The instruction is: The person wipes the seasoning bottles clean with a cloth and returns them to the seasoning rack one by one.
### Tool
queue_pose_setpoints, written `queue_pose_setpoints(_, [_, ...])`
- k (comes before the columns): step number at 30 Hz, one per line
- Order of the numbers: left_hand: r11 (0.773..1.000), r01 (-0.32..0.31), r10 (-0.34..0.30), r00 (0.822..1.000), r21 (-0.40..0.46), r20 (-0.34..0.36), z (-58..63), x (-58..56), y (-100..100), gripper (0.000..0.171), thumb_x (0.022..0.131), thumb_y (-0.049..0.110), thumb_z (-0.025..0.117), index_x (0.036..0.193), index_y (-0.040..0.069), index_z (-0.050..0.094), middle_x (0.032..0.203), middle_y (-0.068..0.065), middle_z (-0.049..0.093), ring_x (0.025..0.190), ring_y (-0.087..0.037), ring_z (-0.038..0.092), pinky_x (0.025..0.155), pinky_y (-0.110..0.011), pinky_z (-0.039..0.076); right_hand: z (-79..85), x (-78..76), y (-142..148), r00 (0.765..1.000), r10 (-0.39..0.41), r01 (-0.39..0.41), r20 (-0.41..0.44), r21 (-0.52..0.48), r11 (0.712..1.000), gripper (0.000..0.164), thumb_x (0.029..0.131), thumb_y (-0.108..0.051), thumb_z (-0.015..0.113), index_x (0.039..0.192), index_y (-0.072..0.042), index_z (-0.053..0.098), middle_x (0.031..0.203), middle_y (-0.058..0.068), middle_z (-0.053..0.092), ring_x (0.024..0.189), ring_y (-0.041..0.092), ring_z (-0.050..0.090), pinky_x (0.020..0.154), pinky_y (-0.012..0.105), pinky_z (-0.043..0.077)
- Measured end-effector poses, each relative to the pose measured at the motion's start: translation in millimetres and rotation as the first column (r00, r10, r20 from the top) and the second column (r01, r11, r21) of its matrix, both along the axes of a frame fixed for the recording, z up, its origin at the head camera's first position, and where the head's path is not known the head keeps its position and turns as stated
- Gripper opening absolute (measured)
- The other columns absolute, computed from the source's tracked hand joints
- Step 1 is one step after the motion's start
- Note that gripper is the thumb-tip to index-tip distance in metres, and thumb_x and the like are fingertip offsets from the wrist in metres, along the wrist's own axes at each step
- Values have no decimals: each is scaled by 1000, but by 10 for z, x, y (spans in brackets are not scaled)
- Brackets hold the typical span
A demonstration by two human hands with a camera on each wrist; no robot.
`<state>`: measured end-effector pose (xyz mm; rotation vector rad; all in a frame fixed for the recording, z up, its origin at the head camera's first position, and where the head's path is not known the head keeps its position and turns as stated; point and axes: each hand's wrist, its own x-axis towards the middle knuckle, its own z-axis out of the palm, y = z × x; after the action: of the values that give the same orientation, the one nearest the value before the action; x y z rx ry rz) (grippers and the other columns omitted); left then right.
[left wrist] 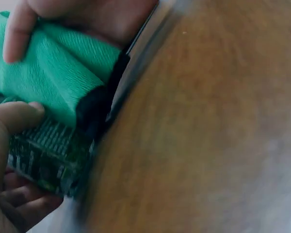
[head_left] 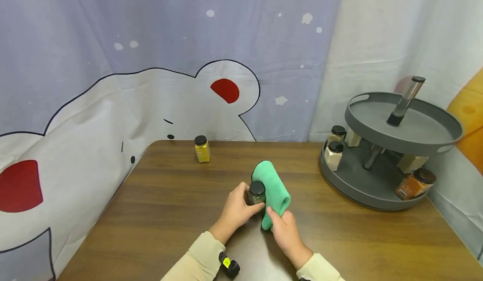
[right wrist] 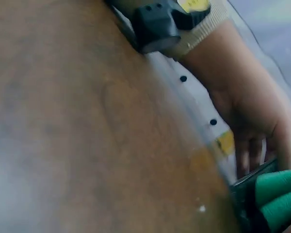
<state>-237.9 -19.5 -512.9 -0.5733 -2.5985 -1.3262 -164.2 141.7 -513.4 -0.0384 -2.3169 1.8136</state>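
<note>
My left hand grips a dark spice jar with a black lid, held upright over the middle of the table in the head view. Fine pale print shows on the jar's side in the left wrist view, with my thumb across it. A folded green cloth is in my right hand, thumb on top of it. The cloth lies against the right side of the jar. In the right wrist view, the green cloth covers part of the jar, and the left hand reaches down to it.
A yellow spice jar with a black lid stands at the table's back left. To the right is a grey two-tier turntable; its lower tier bears several jars, among them an orange one lying tilted. A printed curtain hangs behind the table.
</note>
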Motion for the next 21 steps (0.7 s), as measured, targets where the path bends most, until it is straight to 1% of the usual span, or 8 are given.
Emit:
queue_pose_setpoints(4, [996,-78,79,996,45,-30,149,-11,-72,39,78,27,88,97,10,57,86,1,53,73,-11,50,62,-27,46,195,86,-13,963,69,-55,-262,61,997,23,98,-4,57,115,10,65,103,17,72,93,13,65,82,25,53])
queue_pose_setpoints(8, [999,-49,52,980,19,-192,463,57,-129,41,75,24,89,105,9,66,91,1,52,78,-11,52,67,-29,49,456,7,21,768,178,-27,-615,246,969,46,100,1,52,144,10,45,143,25,53,131,26,54,109,30,42])
queue_pose_setpoints(11, [996,1,-40,908,-94,-416,696,169,-158,45,70,26,91,107,9,71,95,1,59,81,-14,58,69,-31,54,633,-71,69,630,305,-28,-714,373,928,49,105,-13,49,151,4,41,156,23,39,146,39,33,121,37,24])
queue_pose_setpoints(13, [982,27,-132,809,-188,-573,799,234,-171,48,66,27,91,106,8,72,98,0,65,85,-16,62,71,-31,56,714,-78,113,602,365,-87,-710,397,914,45,105,-16,48,147,2,47,154,21,43,145,39,35,122,38,23])
queue_pose_setpoints(15, [963,37,-216,695,-266,-686,870,284,-167,49,66,29,89,106,7,72,100,-1,68,86,-16,64,72,-30,57,769,-54,152,638,389,-199,-665,345,917,43,102,-7,47,143,3,51,149,18,49,136,32,49,116,35,33])
queue_pose_setpoints(18, [944,18,-279,575,-329,-769,907,321,-137,43,66,27,85,102,7,71,95,0,64,80,-15,61,65,-27,56,815,21,174,813,309,-309,-493,84,947,40,97,3,45,135,9,55,129,8,65,106,16,65,97,27,49])
queue_pose_setpoints(19, [943,15,-282,565,-333,-775,905,330,-121,40,67,27,83,100,7,71,93,1,62,77,-14,58,62,-25,55,817,46,166,860,275,-306,-429,-4,952,38,98,3,44,133,11,56,121,5,67,95,12,66,89,26,51])
queue_pose_setpoints(21, [954,37,-258,612,-298,-748,884,347,-90,37,68,27,83,97,8,72,89,2,59,73,-12,55,58,-23,52,807,109,135,926,200,-251,-320,-125,960,32,101,-1,43,125,12,58,103,-3,69,78,7,63,75,24,53])
